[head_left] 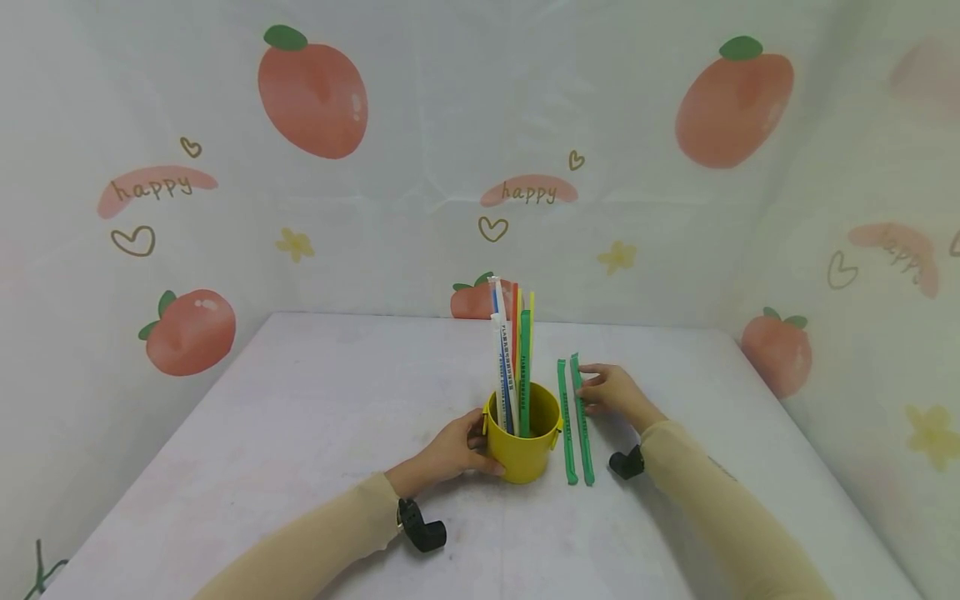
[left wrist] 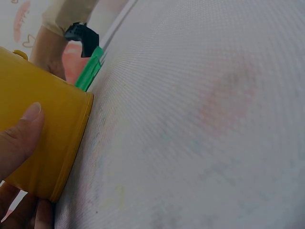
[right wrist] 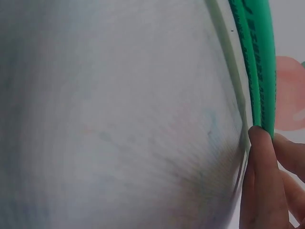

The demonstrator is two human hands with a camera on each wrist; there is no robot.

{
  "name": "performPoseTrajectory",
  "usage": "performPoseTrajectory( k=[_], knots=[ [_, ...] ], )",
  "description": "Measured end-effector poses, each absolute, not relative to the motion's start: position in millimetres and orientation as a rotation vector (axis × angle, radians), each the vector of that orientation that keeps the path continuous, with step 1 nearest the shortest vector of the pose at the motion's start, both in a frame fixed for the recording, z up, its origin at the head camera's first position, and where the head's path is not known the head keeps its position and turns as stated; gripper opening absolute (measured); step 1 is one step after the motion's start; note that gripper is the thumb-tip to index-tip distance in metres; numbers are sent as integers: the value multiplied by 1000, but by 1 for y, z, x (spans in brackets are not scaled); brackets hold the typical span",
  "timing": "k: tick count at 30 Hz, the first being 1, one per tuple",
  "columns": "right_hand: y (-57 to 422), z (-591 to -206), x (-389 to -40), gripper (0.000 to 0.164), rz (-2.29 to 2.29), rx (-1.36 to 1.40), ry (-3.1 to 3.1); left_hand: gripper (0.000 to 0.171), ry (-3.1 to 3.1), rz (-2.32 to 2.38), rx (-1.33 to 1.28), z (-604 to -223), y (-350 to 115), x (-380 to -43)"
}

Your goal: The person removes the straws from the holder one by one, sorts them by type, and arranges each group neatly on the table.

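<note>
My left hand (head_left: pixel 450 450) grips the side of a small yellow bucket (head_left: pixel 522 460), which stands upright on the table. In the left wrist view the thumb (left wrist: pixel 24 133) presses the bucket's wall, with other fingers low on it. Inside the bucket stand several paper-wrapped straws: white ones (head_left: pixel 502 367), a green one (head_left: pixel 525 375), red and yellow ones behind. To its right lie two green-wrapped straws, side by side. My right hand (head_left: pixel 618 396) pinches the right-hand green straw (head_left: pixel 586 450) near its upper part; the other green straw (head_left: pixel 566 425) lies between it and the bucket.
The white table (head_left: pixel 360 375) spreads out around both hands. Behind and at the sides hangs a white cloth (head_left: pixel 420 108) printed with fruit, hearts and "happy". Small black cameras (head_left: pixel 422 527) are worn at both wrists.
</note>
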State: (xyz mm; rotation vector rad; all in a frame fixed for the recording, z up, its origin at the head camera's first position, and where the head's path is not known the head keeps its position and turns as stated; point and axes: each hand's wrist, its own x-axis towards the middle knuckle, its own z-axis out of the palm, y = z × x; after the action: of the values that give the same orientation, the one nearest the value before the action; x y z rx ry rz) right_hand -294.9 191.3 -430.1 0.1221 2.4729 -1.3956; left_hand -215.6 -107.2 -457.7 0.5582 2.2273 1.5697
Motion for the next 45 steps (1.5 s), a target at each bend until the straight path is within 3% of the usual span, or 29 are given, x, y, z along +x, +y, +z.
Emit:
performPoseTrajectory(
  k=[45],
  knots=[
    [184, -430, -300, 58, -1248, 166, 2522, 83, 2224, 1572, 551, -457, -107, -215]
  ],
)
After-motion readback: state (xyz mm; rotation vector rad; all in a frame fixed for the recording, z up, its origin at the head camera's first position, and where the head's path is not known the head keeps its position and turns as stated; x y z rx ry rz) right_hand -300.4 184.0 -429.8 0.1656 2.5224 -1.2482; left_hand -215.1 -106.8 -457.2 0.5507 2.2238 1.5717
